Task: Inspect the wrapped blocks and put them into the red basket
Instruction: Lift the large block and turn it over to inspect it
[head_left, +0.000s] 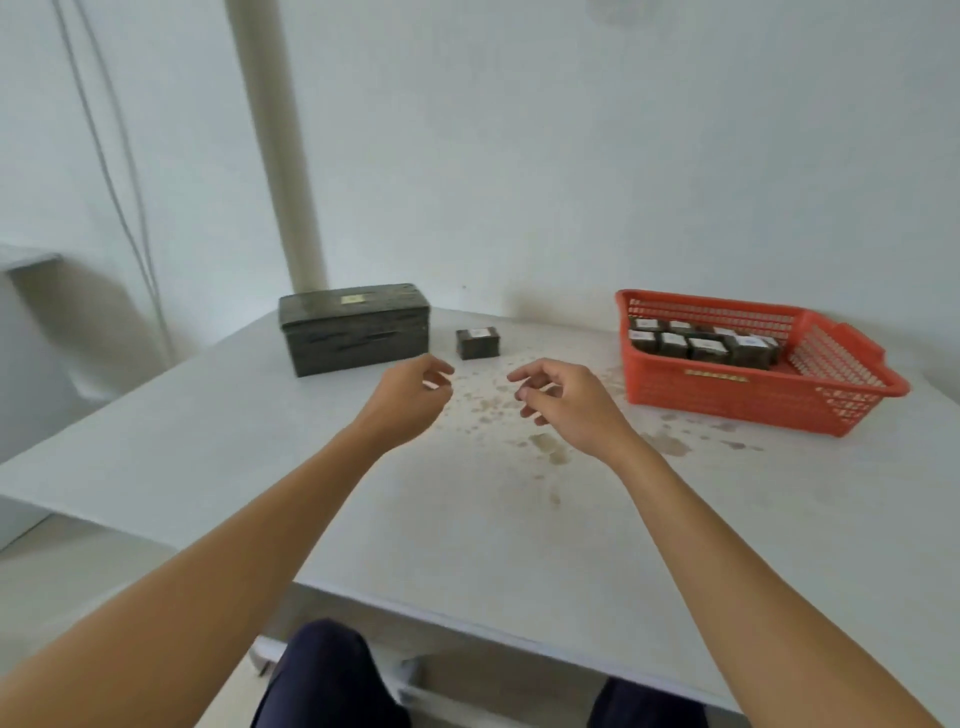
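One small dark wrapped block (478, 343) with a white label on top sits alone on the white table (260, 447), near the back. A red basket (810, 402) stands at the back right and holds several wrapped blocks (701, 343) in rows. My left hand (410, 397) hovers just in front of the lone block, a little to its left, fingers loosely curled and holding nothing. My right hand (566, 400) hovers in front and to the right of that block, fingers apart and holding nothing. Neither hand touches the block.
A large dark rectangular wrapped box (356, 327) stands at the back left, beside the lone block. Brown stains (545, 441) speckle the table between my hands and the basket. A white pipe (280, 140) and the wall rise behind. The table's near edge lies above my knees.
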